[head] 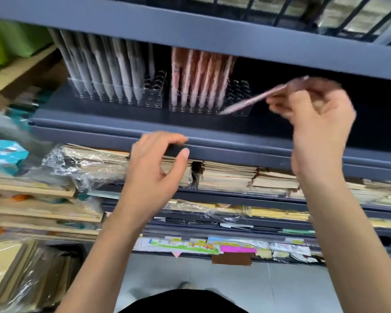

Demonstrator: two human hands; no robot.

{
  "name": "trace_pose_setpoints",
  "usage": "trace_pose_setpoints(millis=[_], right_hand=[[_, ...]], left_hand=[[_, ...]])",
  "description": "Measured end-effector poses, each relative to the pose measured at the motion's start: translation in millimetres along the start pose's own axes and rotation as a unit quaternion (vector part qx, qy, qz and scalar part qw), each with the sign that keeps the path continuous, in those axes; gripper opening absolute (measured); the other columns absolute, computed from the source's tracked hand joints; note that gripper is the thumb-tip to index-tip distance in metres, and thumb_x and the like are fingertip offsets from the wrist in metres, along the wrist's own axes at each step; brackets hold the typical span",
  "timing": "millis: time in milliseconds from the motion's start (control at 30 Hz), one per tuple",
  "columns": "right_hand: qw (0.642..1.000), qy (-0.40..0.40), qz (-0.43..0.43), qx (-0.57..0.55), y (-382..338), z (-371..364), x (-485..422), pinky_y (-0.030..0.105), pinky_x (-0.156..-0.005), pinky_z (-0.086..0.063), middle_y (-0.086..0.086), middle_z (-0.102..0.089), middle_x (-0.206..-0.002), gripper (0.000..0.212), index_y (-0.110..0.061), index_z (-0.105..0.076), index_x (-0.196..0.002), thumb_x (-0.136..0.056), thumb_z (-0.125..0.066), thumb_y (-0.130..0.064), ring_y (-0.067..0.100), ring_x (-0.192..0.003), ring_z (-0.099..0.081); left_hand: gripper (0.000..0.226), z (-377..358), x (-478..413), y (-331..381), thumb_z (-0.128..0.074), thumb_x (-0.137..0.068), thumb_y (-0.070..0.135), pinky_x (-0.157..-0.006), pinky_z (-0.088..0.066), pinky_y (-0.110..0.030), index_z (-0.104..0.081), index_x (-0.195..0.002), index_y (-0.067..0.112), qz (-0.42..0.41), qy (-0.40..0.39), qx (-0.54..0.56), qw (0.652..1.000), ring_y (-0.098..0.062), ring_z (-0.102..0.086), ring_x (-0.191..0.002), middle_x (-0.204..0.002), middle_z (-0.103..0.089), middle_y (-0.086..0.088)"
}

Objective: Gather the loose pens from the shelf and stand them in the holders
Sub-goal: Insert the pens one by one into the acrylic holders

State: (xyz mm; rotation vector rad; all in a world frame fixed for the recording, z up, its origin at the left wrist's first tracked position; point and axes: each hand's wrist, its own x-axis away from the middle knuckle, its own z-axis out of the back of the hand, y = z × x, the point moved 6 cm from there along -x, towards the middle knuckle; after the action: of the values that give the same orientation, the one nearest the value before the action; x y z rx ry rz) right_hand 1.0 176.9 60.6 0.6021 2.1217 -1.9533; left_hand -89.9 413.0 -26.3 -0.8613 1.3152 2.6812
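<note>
Two clear plastic pen holders stand on the dark grey shelf (113, 123). The left holder (154, 96) carries a row of white pens (122, 71). The right holder (239, 91) carries pink pens (199, 73), with free holes at its right end. My right hand (318, 118) pinches a loose pink pen (248, 102) by its top; the pen slants down to the left, its tip at the right holder's front right corner. My left hand (154, 168) hovers at the shelf's front edge with fingers loosely curled, holding nothing.
Stacks of brown notebooks (230, 175), some in plastic wrap, fill the shelf below. Lower shelves hold papers and stickers (203, 245). A wooden rack (32, 199) stands at the left. An upper shelf edge (190, 28) hangs over the holders.
</note>
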Motion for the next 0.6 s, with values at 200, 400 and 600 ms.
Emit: trace_pose_setpoints(millis=[200,400,600], right_hand=[[0.993,0.052,0.09,0.05,11.0,8.4,-30.9,0.05,-0.081,-0.057,0.009,-0.073,-0.089,0.013,-0.02,-0.06,-0.093,-0.087,-0.06,-0.009,0.028,-0.084,-0.071],[0.959,-0.023,0.103,0.263,24.5,-15.6,-65.4,0.046,-0.1,-0.045,0.012,-0.071,-0.106,0.027,-0.017,-0.073,-0.1,-0.087,-0.054,-0.031,0.028,-0.107,-0.064],[0.926,-0.106,0.11,0.344,27.8,-50.6,-87.3,-0.011,-0.082,-0.009,0.004,-0.059,-0.132,0.035,-0.014,-0.058,-0.127,-0.098,-0.052,-0.031,0.011,-0.12,-0.042]], left_hand=[[0.047,-36.1,-14.4,-2.0,-0.049,-0.096,0.04,-0.117,-0.02,-0.053,-0.057,-0.135,0.014,-0.08,-0.044,-0.298,0.95,-0.033,-0.043,-0.135,-0.139,-0.054,-0.015],[0.046,-41.0,-11.4,-5.0,-0.047,-0.098,0.04,-0.117,-0.021,-0.05,-0.054,-0.137,0.016,-0.106,-0.003,-0.313,0.944,-0.031,-0.041,-0.136,-0.142,-0.052,-0.013],[0.046,-46.3,-9.0,-0.7,-0.047,-0.098,0.038,-0.118,-0.017,-0.051,-0.054,-0.136,0.014,-0.085,0.014,-0.306,0.948,-0.031,-0.039,-0.139,-0.143,-0.05,-0.013]])
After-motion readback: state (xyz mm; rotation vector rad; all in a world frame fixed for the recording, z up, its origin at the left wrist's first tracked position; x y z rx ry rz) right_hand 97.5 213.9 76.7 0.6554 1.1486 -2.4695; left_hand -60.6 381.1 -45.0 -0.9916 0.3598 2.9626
